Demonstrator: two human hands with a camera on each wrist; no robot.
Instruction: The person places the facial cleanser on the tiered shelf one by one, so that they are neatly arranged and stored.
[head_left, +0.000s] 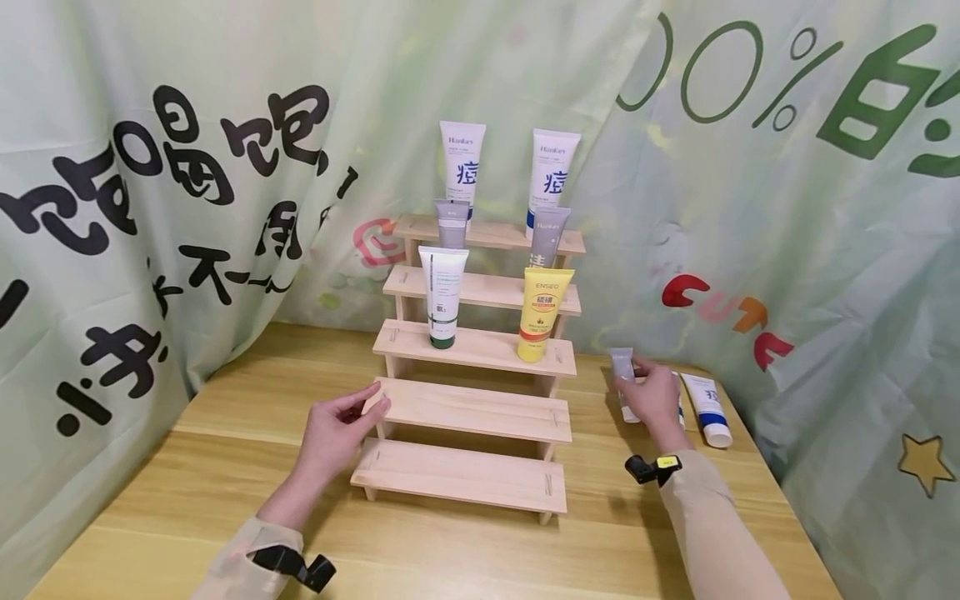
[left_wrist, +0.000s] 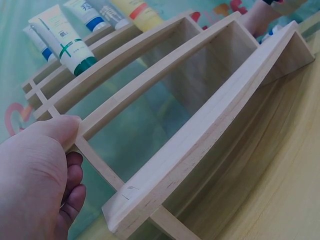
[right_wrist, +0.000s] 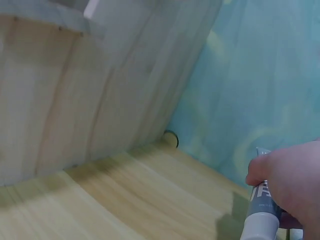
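Observation:
A five-step wooden display stand (head_left: 468, 473) stands on the table. My left hand (head_left: 333, 435) grips the left end of its second step from the bottom; in the left wrist view the thumb (left_wrist: 64, 128) lies against the wood with the fingers curled below. Off to the stand's right, my right hand (head_left: 654, 402) holds a small grey squeeze tube (head_left: 622, 363). Its pale cap (right_wrist: 261, 226) points downward in the right wrist view. A white and blue tube (head_left: 705, 404) lies just right of that hand, and another is mostly hidden behind the hand.
On the third step stand a white and green tube (head_left: 444, 292) and a yellow tube (head_left: 543, 312). Two grey tubes (head_left: 551, 233) and two white and blue tubes (head_left: 462, 162) occupy the steps above. A printed curtain (head_left: 285, 258) hangs behind the wooden table (head_left: 247, 417).

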